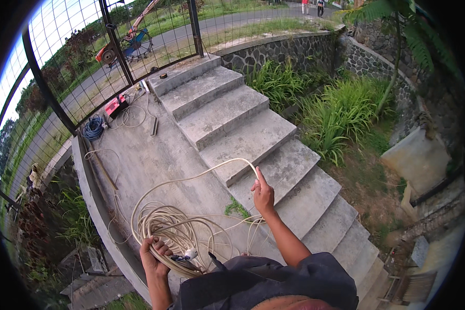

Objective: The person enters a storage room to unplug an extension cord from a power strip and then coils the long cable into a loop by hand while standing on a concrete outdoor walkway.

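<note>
My left hand (156, 254) is wrapped round a thick coil of cream-coloured cable (160, 221) at the lower left of the middle. Beside the coil, close to my body, sits a small white cable fitting (190, 253); its exact kind is hard to make out. A single strand arcs from the coil up and over to my right hand (263, 196), which pinches it above the concrete steps with the index finger stretched along it. More loops hang below, between my hands, and partly vanish behind my dark shirt.
Concrete steps (245, 124) run up to a black mesh fence (108, 31). On the sloping ramp lie a red-and-black machine (115, 105), a blue hose or cable coil (93, 127) and a metal bar (154, 126). A low wall (95, 206) edges the left; plants grow right.
</note>
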A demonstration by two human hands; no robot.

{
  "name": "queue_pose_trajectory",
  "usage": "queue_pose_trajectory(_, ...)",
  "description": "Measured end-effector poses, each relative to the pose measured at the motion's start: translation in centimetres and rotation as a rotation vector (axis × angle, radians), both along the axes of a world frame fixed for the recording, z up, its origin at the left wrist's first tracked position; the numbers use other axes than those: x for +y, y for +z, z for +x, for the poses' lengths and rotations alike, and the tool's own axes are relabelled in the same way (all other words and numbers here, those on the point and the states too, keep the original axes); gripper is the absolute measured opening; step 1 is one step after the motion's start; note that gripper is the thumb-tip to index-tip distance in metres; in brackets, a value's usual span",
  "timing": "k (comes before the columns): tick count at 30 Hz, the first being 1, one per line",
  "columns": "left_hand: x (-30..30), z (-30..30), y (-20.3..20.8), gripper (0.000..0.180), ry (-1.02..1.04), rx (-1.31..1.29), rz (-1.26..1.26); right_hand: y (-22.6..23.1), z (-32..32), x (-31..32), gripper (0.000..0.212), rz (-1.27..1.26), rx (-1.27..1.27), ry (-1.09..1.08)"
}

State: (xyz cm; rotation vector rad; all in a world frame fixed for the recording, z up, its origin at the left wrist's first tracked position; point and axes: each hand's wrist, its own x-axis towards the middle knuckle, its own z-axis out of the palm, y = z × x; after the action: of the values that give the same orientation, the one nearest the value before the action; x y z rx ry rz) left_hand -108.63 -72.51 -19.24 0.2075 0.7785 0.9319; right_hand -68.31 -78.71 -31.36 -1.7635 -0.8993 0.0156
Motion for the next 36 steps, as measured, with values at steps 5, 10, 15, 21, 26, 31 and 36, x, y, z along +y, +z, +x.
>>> queue_pose_trajectory(5,-0.4,3.1,3.9,0.014,-0.149,-0.082,0.123,-6.9,1.4,2.1,0.045,-0.355,0.054,-0.07)
queue_pose_trajectory(10,1.8,3.0,9.1,0.016,-0.117,-0.342,0.229,-14.3,-2.5,1.6,0.043,-0.547,0.129,0.143)
queue_pose_trajectory(15,3.2,4.7,11.0,0.015,-0.141,-0.526,0.309,-15.4,-2.4,3.7,0.041,-0.454,0.25,0.175)
queue_pose_trajectory(21,-1.2,7.5,10.6,0.017,-0.233,-0.425,0.392,-13.8,0.5,6.6,0.044,-0.427,0.384,0.19)
queue_pose_trajectory(26,-1.4,7.8,10.8,0.019,-0.262,-0.462,0.178,-23.3,0.3,1.0,0.044,-0.556,0.36,0.269)
queue_pose_trajectory(31,0.0,6.5,9.1,0.019,-0.095,-0.369,0.036,-26.7,-3.5,-9.3,0.042,-0.736,0.366,0.6)
queue_pose_trajectory(36,2.0,4.0,7.6,0.018,0.085,-0.363,0.101,-20.7,-6.6,-14.8,0.043,-0.787,0.332,0.81)
